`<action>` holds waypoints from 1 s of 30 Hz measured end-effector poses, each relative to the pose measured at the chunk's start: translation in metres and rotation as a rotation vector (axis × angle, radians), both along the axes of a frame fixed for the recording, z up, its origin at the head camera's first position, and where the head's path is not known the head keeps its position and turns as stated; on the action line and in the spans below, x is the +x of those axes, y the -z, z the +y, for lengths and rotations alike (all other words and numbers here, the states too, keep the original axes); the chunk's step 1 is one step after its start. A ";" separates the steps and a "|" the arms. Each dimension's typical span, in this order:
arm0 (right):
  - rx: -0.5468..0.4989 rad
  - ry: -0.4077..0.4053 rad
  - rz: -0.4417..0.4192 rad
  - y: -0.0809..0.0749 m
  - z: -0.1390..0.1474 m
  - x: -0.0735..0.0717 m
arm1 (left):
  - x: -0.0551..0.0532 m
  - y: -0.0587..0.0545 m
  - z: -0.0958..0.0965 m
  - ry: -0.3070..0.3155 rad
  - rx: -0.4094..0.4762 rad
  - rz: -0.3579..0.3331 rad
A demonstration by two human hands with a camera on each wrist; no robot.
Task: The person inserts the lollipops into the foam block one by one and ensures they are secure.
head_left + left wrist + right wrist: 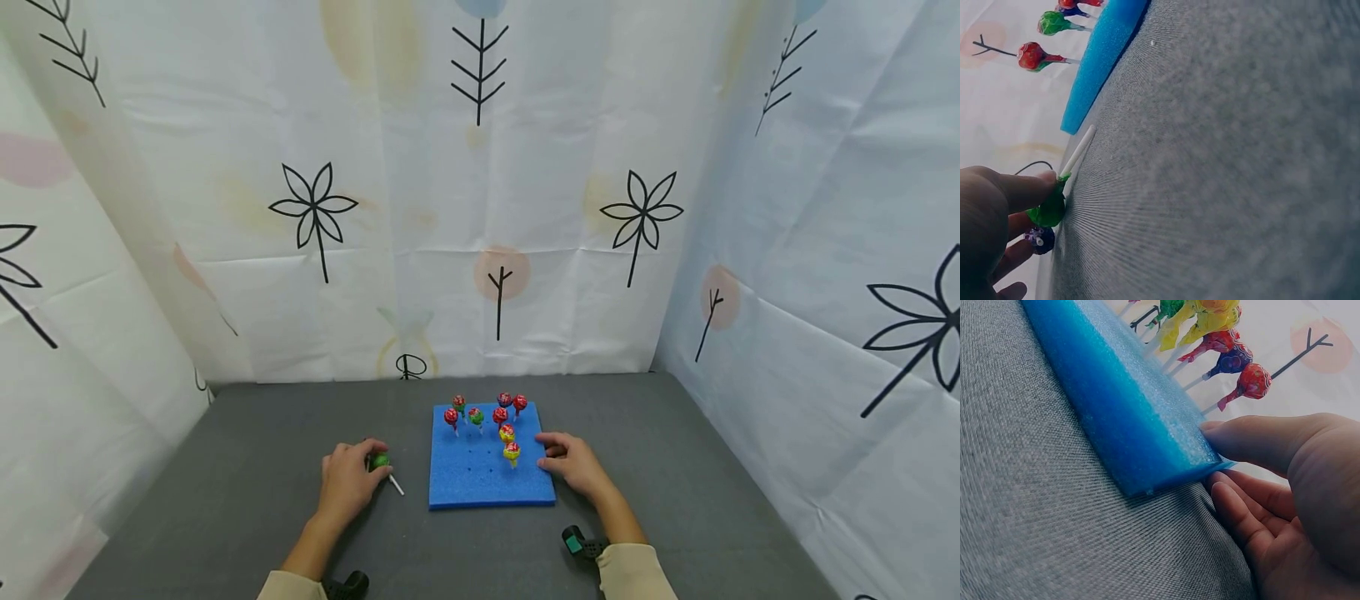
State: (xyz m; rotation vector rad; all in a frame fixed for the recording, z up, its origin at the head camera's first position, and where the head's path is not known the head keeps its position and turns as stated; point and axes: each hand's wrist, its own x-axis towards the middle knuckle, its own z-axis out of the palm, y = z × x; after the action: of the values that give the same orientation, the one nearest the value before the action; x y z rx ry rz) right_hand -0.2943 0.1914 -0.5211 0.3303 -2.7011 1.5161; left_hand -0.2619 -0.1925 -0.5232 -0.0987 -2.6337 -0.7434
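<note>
My left hand [349, 482] pinches a green-wrapped lollipop [1051, 209] low over the table, left of a blue foam board [465, 490]. Its white stick [1079, 150] points toward the board. A dark purple lollipop head [1040, 241] shows by the fingers in the left wrist view; whether they hold it I cannot tell. At the board's right edge, my right hand [576, 465] grips the foam, thumb on top and other fingers at the side. Several lollipops stand in the board, among them a yellow one [512, 451], a red one [451, 417] and a green one [476, 415].
Small holes [480, 469] dot the front part of the board. The grey table [300, 417] is bordered by white printed cloth [405, 292] at the back and both sides. Dark wrist devices [583, 543] sit at both wrists.
</note>
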 end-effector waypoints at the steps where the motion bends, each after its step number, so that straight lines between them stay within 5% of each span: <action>1: -0.001 -0.001 0.001 0.000 0.000 0.000 | 0.000 0.000 0.000 0.003 0.001 0.002; 21: -0.010 -0.010 0.000 0.000 0.001 0.000 | 0.000 -0.001 0.002 0.091 0.115 0.161; 30: -0.012 -0.023 0.000 0.000 0.001 0.000 | 0.002 -0.004 0.009 0.121 0.164 0.114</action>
State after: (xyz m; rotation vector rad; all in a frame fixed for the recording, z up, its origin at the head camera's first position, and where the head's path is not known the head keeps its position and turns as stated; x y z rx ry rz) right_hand -0.2943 0.1923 -0.5213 0.3615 -2.6962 1.5375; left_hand -0.2601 -0.1836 -0.5193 -0.2488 -2.4663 -0.9617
